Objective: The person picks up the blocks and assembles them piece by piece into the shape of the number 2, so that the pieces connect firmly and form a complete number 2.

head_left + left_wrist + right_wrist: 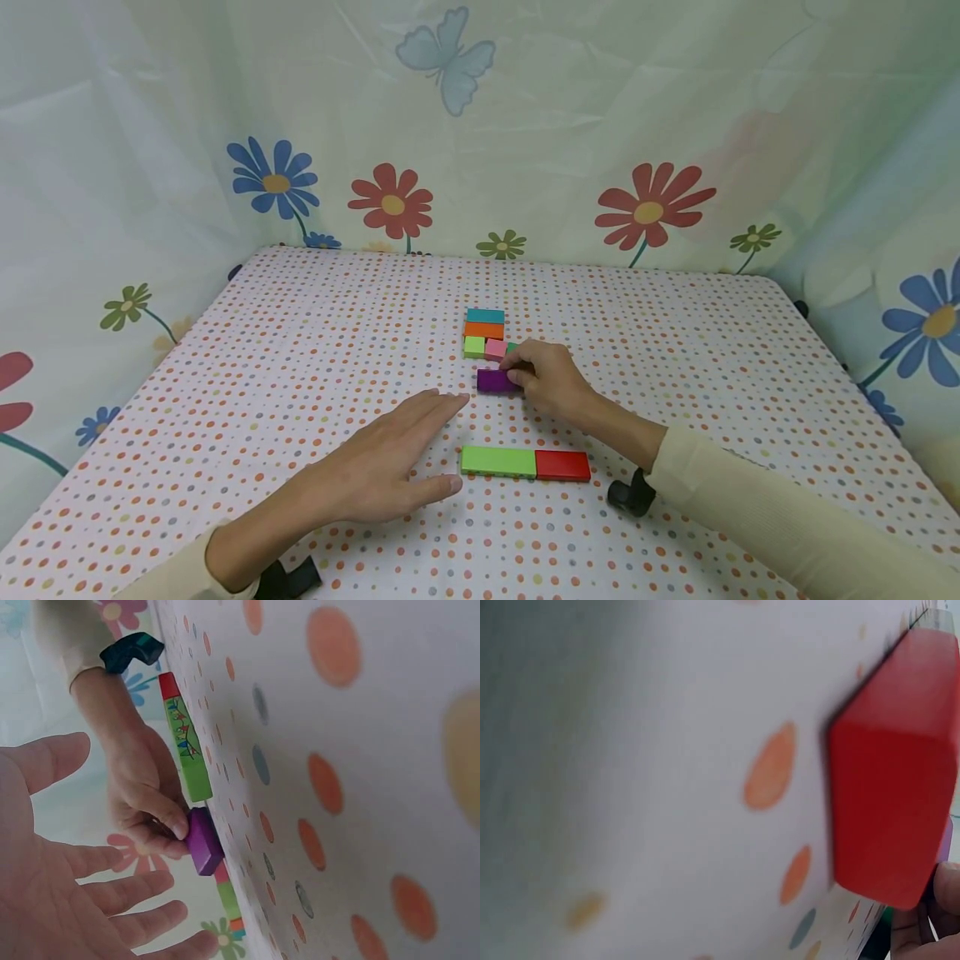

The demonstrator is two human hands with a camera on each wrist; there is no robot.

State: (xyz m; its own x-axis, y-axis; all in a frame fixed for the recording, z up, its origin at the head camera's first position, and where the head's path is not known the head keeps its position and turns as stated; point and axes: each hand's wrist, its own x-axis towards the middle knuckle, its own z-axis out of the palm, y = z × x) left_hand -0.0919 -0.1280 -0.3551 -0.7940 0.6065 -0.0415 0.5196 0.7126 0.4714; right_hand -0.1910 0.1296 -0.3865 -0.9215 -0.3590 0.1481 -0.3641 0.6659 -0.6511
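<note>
My right hand [551,379] pinches the right end of a purple block [495,381] between thumb and fingers, low over the table. Just beyond it stands a group of small blocks: a blue one [486,316], an orange one [484,330], then a row of light green [474,347], pink [495,349] and darker green, the last partly hidden by the fingers. My left hand [382,462] is held to the left with fingers straight and thumb spread, holding nothing. Nearer me, a long light green block [498,462] lies end to end with a red block [562,466].
The table is covered with a white dotted cloth [360,333]. Behind it hangs a pale curtain [540,108] printed with flowers and a butterfly. A dark camera mount [632,493] sits at the right wrist, close to the red block.
</note>
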